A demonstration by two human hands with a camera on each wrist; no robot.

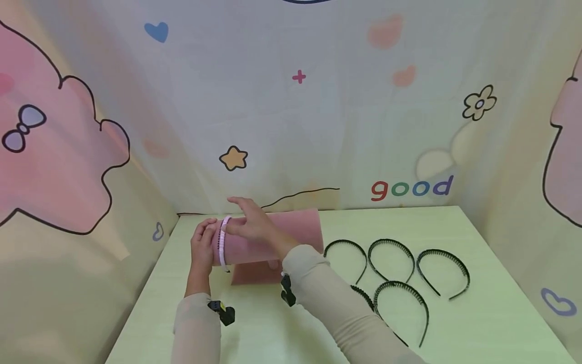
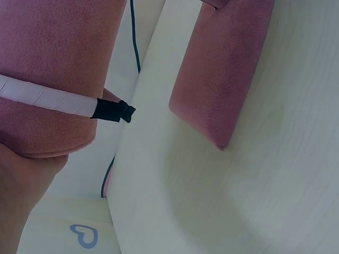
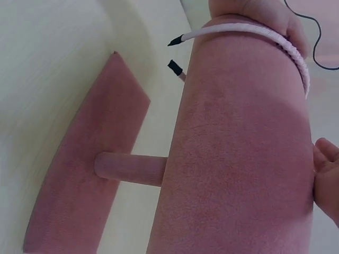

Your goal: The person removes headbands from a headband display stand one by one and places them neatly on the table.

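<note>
A pink plush headband stand [image 1: 291,230] has a padded roll on a short post [image 3: 132,168] above a flat base [image 2: 222,69]. A pale lilac wrapped headband [image 1: 222,242] sits around the roll near its left end, its black-tipped ends [image 2: 108,110] hanging below. My left hand [image 1: 202,245] holds the roll's left end, close beside the headband. Across the top of the roll lies my right hand [image 1: 254,222], fingers extended, with its thumb reaching toward the headband. In the right wrist view, part of the right hand [image 3: 327,180] shows against the roll's side.
Several black toothed headbands [image 1: 392,241] lie on the pale table [image 1: 482,323] to the right, one partly behind the right sleeve [image 1: 336,303]. A printed cloth backdrop [image 1: 291,126] rises behind the table and along both sides.
</note>
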